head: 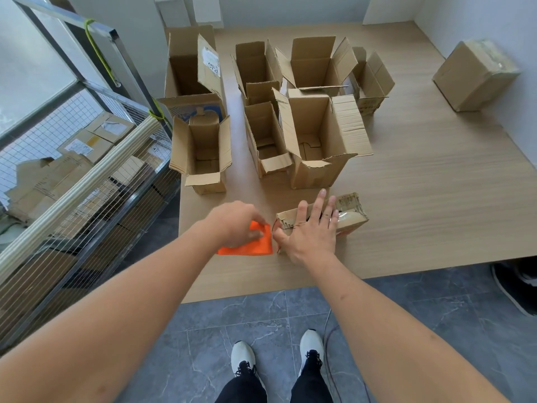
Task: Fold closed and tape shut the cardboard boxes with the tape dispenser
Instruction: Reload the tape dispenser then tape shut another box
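A small closed cardboard box [350,213] lies near the front of the wooden table [421,199], with clear tape across its top. My right hand [311,234] presses flat on it, fingers spread and straight. Just left of the box, my left hand [235,222] grips the orange tape dispenser [255,245] at the box's left end. Behind them stand several open boxes with flaps up, among them a wide one [319,141], a narrow one [267,144] and one at the left [203,152].
A closed taped box [473,74] sits at the far right by the wall. A wire-mesh cart [72,175] holding cartons stands left of the table. My feet in white shoes [279,356] are on the grey tiled floor. A dark shoe [517,283] lies at right.
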The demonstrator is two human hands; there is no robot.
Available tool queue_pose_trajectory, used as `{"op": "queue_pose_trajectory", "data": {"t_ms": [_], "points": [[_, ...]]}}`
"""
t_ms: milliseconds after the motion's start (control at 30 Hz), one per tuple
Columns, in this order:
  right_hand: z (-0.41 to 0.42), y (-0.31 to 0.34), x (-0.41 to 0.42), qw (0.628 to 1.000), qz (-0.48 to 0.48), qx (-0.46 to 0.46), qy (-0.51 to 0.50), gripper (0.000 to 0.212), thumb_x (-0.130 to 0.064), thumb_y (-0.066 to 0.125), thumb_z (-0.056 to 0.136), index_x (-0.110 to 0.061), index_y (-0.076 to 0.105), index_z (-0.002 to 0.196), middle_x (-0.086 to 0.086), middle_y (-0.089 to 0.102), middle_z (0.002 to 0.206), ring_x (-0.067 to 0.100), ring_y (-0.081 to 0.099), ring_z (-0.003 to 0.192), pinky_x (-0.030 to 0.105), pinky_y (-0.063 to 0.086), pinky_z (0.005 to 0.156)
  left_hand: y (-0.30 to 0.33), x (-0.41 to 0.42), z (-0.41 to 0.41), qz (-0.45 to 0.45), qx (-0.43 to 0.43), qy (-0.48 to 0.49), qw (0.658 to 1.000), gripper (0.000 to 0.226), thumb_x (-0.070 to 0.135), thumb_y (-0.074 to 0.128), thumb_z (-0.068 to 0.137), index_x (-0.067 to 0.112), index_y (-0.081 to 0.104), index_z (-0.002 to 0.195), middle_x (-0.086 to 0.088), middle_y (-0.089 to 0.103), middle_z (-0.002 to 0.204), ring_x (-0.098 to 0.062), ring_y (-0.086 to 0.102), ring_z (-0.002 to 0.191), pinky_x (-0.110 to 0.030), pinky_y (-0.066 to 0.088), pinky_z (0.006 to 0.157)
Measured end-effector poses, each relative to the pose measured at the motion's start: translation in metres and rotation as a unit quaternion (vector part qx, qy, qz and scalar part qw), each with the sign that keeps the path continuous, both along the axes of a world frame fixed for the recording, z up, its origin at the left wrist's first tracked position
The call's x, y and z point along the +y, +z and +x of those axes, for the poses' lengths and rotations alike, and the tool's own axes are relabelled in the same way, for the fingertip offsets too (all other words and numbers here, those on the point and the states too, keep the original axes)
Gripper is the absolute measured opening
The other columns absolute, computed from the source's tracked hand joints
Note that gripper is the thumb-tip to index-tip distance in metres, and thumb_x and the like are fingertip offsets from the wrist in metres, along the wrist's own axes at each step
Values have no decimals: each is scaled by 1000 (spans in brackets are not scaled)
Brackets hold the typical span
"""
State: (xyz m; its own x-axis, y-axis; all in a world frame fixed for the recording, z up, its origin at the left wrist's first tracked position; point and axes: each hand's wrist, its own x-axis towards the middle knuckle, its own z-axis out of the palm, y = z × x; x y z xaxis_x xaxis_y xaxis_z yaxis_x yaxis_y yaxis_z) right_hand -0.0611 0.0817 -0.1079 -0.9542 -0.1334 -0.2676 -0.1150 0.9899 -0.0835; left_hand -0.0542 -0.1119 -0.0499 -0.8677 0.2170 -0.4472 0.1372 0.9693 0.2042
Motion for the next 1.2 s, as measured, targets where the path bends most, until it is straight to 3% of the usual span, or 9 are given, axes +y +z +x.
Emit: {"op": "queue_pose_trajectory", "data": {"t_ms": [100, 267, 467, 600, 700, 867, 967, 1200], "points": [[-1, 4, -4, 1000, 17, -15, -8, 107, -84, 26, 83, -15, 5, 162, 26, -36, 158, 46, -33, 146, 60, -11, 122, -1, -19, 6, 10, 37, 28, 999, 43, 54, 58, 97, 52, 53, 139, 6, 65, 132, -24, 60, 118, -38, 52, 90], [-1, 10, -15, 999, 29, -41, 4, 100, -69, 51, 90, -14, 6, 161, 32, -33, 157, 54, -29, 145, 62, -9, 122, 0, -35, 24, 31, 135, 29, 990, 72, 58, 53, 98, 47, 17, 159, -3, 70, 105, -20, 62, 82, -32, 52, 67], [-4, 22, 8, 997, -13, -26, 71, 106, -68, 71, 80, -19, 19, 158, 21, -15, 167, 46, -13, 153, 54, 1, 127, -1, -55, 45, 136, 165, 35, 976, 78, 60, 51, 96, 27, 23, 161, -5, 65, 131, -27, 64, 109, -41, 54, 88], [9, 23, 26, 999, 23, 39, 27, 120, -73, 72, 75, -20, 8, 161, 24, -13, 166, 42, -7, 155, 51, 0, 127, 0, -62, 53, 173, 180, 0, 968, 69, 51, 52, 100, 32, 24, 160, -3, 63, 129, -24, 63, 106, -40, 53, 90], [21, 19, 37, 1000, 12, 19, -16, 110, -61, 62, 92, -18, -11, 162, 27, -10, 166, 45, -5, 155, 53, 8, 127, 3, -57, 57, 197, 184, -26, 963, 67, 37, 55, 103, 35, 22, 161, -4, 61, 123, -22, 59, 99, -41, 53, 86], [30, 11, 55, 996, 0, -20, 84, 95, -44, 45, 105, -16, -30, 155, 21, -30, 163, 39, -24, 152, 52, -2, 127, 15, -38, 57, 197, 218, -77, 953, 67, 19, 60, 101, 32, 28, 159, -7, 55, 117, -24, 54, 93, -44, 50, 82], [25, 8, 68, 982, -25, -43, 184, 95, -37, 50, 104, -19, -27, 157, 14, -33, 163, 33, -30, 151, 49, -2, 127, 19, -26, 58, 176, 277, -104, 939, 70, 11, 63, 96, 31, 32, 157, -4, 51, 107, -22, 48, 88, -42, 48, 81], [-4, 12, 104, 949, -94, -47, 298, 101, -16, 72, 92, -25, 1, 163, 0, -17, 170, 21, -17, 156, 45, 3, 128, 16, 5, 68, 102, 350, -127, 923, 74, 10, 58, 99, 39, 25, 158, -7, 48, 107, -26, 51, 93, -48, 47, 91]]}}
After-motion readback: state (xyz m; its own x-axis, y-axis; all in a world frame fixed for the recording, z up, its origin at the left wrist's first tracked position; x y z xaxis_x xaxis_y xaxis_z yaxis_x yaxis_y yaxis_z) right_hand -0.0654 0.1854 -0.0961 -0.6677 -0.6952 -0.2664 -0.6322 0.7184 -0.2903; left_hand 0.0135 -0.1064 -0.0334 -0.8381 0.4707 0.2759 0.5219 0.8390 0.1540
